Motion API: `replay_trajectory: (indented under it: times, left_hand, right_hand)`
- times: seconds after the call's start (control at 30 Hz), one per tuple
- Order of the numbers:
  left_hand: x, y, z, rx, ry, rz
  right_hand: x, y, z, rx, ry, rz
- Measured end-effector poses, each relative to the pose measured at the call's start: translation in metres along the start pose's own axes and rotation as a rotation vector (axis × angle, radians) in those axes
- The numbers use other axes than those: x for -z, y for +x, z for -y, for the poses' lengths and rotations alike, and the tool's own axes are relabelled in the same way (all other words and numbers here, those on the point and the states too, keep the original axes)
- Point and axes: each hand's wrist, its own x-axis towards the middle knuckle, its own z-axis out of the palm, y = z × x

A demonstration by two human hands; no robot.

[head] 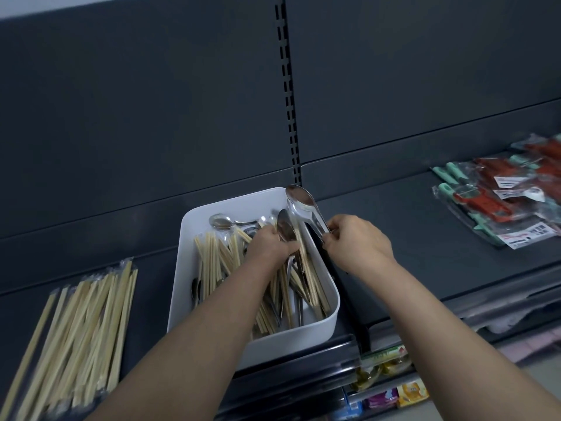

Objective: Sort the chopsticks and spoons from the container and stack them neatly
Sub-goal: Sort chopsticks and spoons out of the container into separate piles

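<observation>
Two hands in a white box (194, 287)

The right hand (358, 241) holds spoons (303, 205) up. The left hand (270, 244) digs among chopsticks (212, 259).

This is a shop aisle, seen at a display shelf (394, 214). The shelf is dark grey metal, and behind it rises a back panel (151, 101) of the same colour, split by a slotted upright (288, 95) of the kind that takes shelf brackets. To the right on the shelf lie packaged goods (501, 202) in clear plastic, with white printed labels and barcodes. Along the shelf's front edge runs a clear price strip (501, 302). Below the shelf, a lower tier holds small colourful packets (394, 393) in rows.
</observation>
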Motion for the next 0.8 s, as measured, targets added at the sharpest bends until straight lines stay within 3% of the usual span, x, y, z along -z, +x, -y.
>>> replay_trajectory:
  times: [0.27, 0.43, 0.53, 0.67, 0.8]
  left_hand:
    - [0.003, 0.001, 0.005, -0.081, -0.047, -0.154]
    - [0.046, -0.004, 0.008, 0.126, -0.481, -0.180]
    - [0.089, -0.022, 0.013, 0.102, -0.609, -0.154]
    - [0.155, -0.051, 0.068, 0.091, -0.575, -0.288]
    - [0.223, -0.089, 0.154, 0.254, -0.666, -0.369]
  right_hand:
    - [-0.001, 0.000, 0.003, 0.011, 0.011, 0.014]
    - [-0.006, -0.001, 0.035, 0.105, 0.053, 0.037]
    - [-0.020, -0.006, 0.074, 0.179, 0.116, 0.069]
    - [-0.057, -0.029, 0.136, 0.307, 0.157, 0.150]
    - [-0.110, -0.066, 0.208, 0.394, 0.206, 0.318]
